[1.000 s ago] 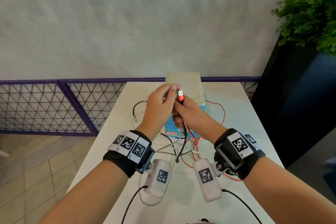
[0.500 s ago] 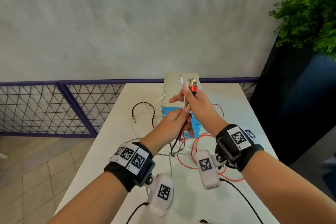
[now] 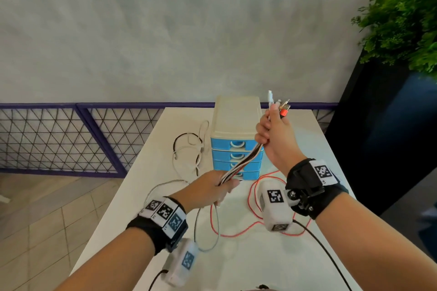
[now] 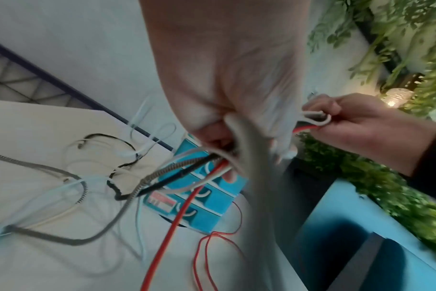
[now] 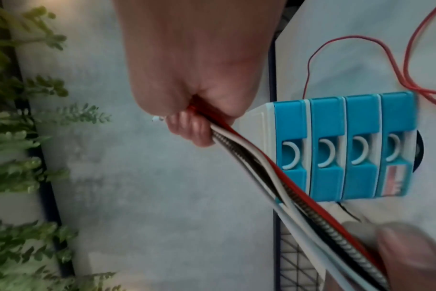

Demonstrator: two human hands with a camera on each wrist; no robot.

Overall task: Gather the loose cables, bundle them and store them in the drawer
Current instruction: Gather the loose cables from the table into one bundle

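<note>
Since a second ago: hands drawn apart, right risen toward the far side, left slid down the strands toward the near side. Cables (image 3: 241, 165) now stretched into one taut run between the two fists, plug ends poking up above the right hand (image 3: 275, 139).

Right hand clenched round the plug-end of the bunch, red, white and braided strands together. Left hand (image 3: 208, 190) closed round the same bunch lower down, fingers (image 4: 281, 149) curled over it; tails spilling out beneath onto the desk (image 3: 260, 264).

Long axis of held run: diagonal, from the left hand low and near, up and away to the right hand. Slack all on the left hand's side and below it: red loops under the right wrist, grey loop beneath the left wrist, black and white coils beyond the left hand.

Drawer unit (image 3: 236, 149) directly behind the taut run, just past both hands; all four blue drawers look closed. Left hand nearer the loose tails, so likely the one to feed slack; right hand nearer the drawer unit's top.
</note>
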